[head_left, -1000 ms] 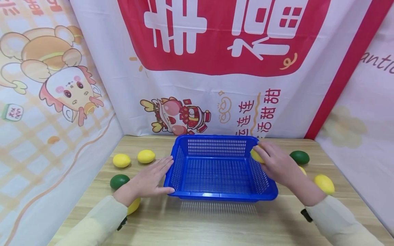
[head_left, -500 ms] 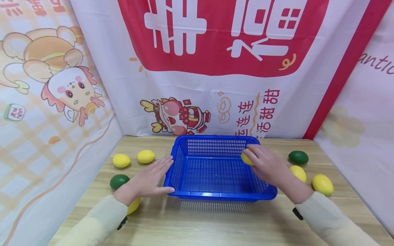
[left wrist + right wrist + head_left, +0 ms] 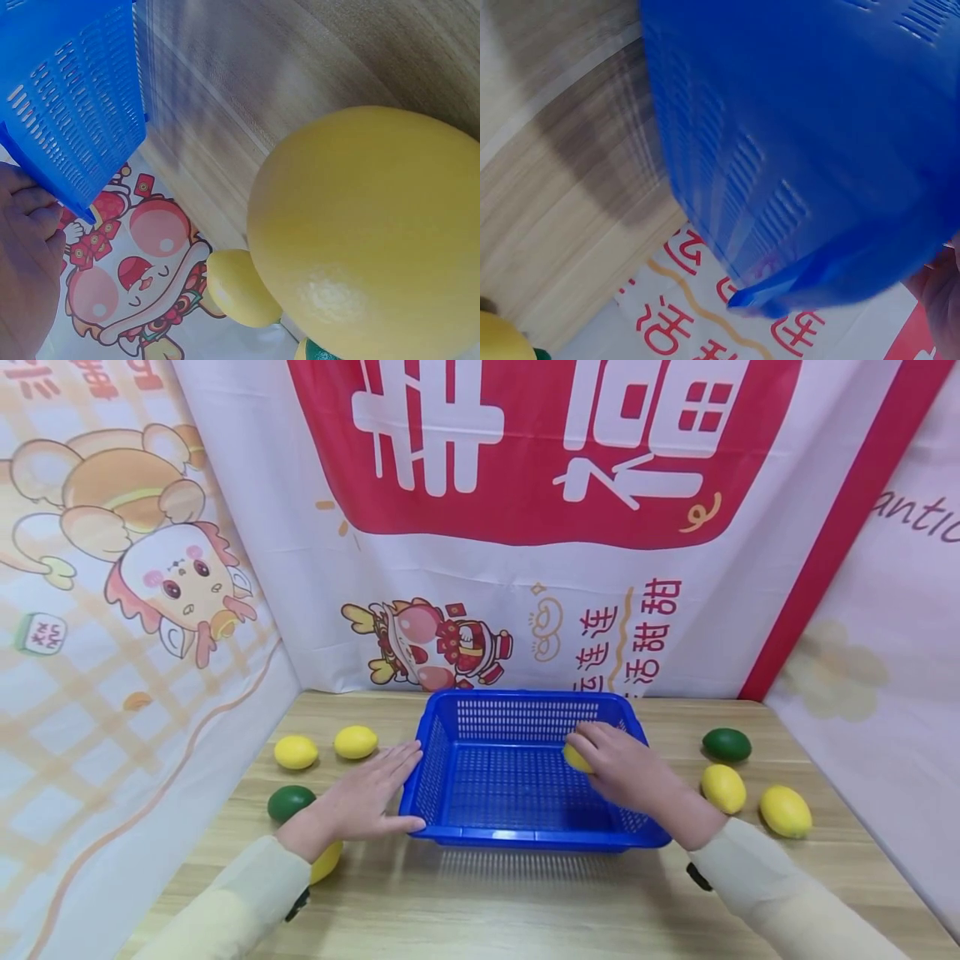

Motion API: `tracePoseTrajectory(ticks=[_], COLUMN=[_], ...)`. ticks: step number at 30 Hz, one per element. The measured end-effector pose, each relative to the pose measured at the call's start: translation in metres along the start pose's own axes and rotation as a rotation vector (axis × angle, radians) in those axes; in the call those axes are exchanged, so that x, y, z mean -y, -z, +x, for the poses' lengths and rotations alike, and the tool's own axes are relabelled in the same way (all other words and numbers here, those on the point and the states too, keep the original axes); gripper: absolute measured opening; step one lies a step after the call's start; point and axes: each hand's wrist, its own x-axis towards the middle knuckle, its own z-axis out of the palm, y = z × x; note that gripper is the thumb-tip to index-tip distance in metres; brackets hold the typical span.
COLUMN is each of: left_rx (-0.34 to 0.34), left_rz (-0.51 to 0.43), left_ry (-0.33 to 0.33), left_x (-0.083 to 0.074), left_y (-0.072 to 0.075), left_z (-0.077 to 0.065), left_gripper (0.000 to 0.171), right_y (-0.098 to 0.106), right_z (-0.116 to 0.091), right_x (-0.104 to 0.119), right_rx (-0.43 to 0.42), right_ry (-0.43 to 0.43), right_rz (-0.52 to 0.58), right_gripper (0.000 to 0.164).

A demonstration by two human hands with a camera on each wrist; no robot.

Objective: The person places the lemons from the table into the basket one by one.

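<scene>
A blue plastic basket (image 3: pixel 510 837) with slotted sides stands in the middle of the wooden table. My left hand (image 3: pixel 358 797) rests against its left rim, fingers extended and thumb near the front corner; the left wrist view shows the fingers (image 3: pixel 34 206) touching the rim. My right hand (image 3: pixel 626 768) reaches over the right side of the basket and grips a yellow lemon (image 3: pixel 577 759) inside its opening. Most of that lemon is hidden by the fingers. In the right wrist view the basket (image 3: pixel 802 150) covers most of the picture, and only the edge of the right hand (image 3: pixel 943 296) shows.
Left of the basket lie two lemons (image 3: pixel 296 752), a green lemon-shaped fruit (image 3: pixel 291 803) and another lemon (image 3: pixel 327 863) partly behind the left wrist. On the right are a green fruit (image 3: pixel 727 744) and two lemons (image 3: pixel 785 812). Printed cloth (image 3: pixel 525 568) hangs behind the table.
My right hand has moved left with the lemon, from the basket's right rim to over its inside. The left hand has stayed at the left rim.
</scene>
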Motion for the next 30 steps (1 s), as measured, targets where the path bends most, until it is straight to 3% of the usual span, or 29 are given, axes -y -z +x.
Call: tracePoseTrajectory(ticks=[9, 20, 30], left_rx=[-0.006, -0.003, 0.004], left_rz=[0.002, 0.006, 0.010], left_ry=[-0.007, -0.002, -0.002], left_x=[0.000, 0.001, 0.001], left_y=[0.000, -0.001, 0.000], left_z=[0.000, 0.001, 0.000], left_gripper=[0.095, 0.096, 0.097], right_y=[-0.010, -0.012, -0.017], right_z=[0.005, 0.006, 0.005], right_x=[0.004, 0.008, 0.006], right_rx=[0.095, 0.216, 0.229], right_ry=[-0.015, -0.094, -0.082], right_rz=[0.042, 0.146, 0.139], right_gripper=[0.054, 0.054, 0.053])
